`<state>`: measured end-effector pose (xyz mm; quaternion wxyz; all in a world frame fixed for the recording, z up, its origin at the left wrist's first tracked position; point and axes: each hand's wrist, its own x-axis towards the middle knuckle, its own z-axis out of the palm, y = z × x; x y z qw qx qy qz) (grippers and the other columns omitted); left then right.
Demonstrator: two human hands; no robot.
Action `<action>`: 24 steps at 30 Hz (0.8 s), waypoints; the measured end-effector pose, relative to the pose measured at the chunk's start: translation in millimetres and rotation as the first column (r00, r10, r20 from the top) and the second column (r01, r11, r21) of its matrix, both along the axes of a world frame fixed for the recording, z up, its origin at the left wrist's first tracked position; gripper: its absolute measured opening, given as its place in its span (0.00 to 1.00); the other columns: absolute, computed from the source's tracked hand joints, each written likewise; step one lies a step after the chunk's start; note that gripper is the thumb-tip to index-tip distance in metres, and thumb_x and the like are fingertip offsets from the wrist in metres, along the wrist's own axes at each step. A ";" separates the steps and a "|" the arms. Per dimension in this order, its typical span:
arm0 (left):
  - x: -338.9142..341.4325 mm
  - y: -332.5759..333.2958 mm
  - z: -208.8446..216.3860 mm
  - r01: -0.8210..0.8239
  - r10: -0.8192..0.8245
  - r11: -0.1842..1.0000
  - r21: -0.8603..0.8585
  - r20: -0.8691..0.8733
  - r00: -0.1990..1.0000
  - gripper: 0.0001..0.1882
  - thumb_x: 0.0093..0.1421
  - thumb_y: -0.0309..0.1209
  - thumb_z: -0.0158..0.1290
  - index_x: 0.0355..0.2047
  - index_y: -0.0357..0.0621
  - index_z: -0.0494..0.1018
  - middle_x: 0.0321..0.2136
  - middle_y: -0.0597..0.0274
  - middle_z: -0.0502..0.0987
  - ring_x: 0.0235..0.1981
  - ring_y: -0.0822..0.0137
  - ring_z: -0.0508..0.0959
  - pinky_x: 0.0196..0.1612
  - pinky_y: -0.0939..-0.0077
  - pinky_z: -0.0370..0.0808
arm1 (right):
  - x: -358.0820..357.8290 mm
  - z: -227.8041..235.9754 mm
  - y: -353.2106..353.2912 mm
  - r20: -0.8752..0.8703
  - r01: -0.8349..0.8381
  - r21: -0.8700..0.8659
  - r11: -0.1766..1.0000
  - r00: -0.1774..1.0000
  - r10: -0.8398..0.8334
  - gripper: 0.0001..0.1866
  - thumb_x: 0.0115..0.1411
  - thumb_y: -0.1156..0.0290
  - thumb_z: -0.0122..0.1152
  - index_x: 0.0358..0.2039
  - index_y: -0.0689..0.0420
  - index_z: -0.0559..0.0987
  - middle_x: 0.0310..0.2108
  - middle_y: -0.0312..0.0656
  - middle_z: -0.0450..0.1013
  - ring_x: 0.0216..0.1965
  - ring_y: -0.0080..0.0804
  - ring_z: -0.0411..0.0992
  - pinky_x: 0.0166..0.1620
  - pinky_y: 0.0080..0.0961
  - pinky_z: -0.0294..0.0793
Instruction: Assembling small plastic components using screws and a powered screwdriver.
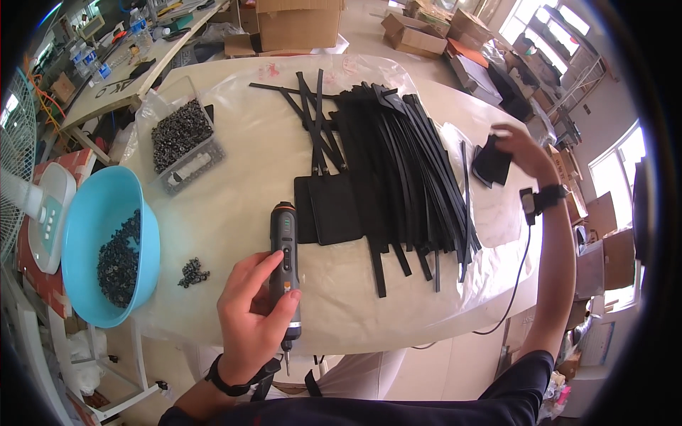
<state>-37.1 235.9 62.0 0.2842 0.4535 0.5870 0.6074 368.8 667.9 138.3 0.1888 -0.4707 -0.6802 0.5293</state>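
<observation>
In my left hand is a black electric screwdriver (285,238), its thin bit pointing down toward the table's near edge. That hand (252,309) is closed round the screwdriver, with a finger on the body near its button. Out at the right, my right hand (527,150) reaches over a small stack of black flat pieces (490,163). Its fingers look apart at the upper edge of the stack. Just beyond the screwdriver lie black rectangular pads (337,208) with straps running away from them. Beside them spreads a large pile of black straps (426,177).
A blue basin (148,248) of small black parts stands at the left. Behind it sits a clear bin (202,157) full of small dark fasteners. A little heap of fasteners (193,272) lies on the plastic-covered table (241,135). A cable (517,273) hangs from my right wrist.
</observation>
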 end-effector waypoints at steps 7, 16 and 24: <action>1.8 1.7 -1.3 -0.033 0.033 0.999 -0.010 -0.006 0.999 0.22 0.55 0.17 0.59 0.52 0.32 0.74 0.49 0.52 0.74 0.30 0.74 0.79 0.29 0.82 0.77 | -11.8 -6.9 -48.2 0.632 -0.083 0.166 0.983 0.774 -0.041 0.36 0.54 0.70 0.71 0.62 0.58 0.69 0.51 0.48 0.75 0.43 0.36 0.76 0.42 0.29 0.78; 0.5 -1.4 0.7 -0.047 0.046 0.998 -0.032 -0.029 0.999 0.22 0.56 0.20 0.61 0.52 0.32 0.74 0.48 0.53 0.75 0.25 0.75 0.78 0.26 0.82 0.75 | -86.7 85.6 -35.3 0.321 -0.202 0.356 0.913 0.943 0.083 0.22 0.66 0.63 0.60 0.55 0.65 0.75 0.44 0.40 0.77 0.45 0.22 0.74 0.51 0.18 0.72; 4.8 1.6 -0.9 -0.076 0.076 0.997 -0.019 0.024 0.997 0.22 0.55 0.21 0.61 0.52 0.33 0.74 0.47 0.54 0.75 0.25 0.73 0.78 0.25 0.81 0.76 | -251.9 47.0 -35.8 0.477 -0.361 0.142 0.922 0.841 0.256 0.23 0.68 0.58 0.55 0.54 0.63 0.75 0.43 0.37 0.78 0.37 0.22 0.75 0.41 0.22 0.79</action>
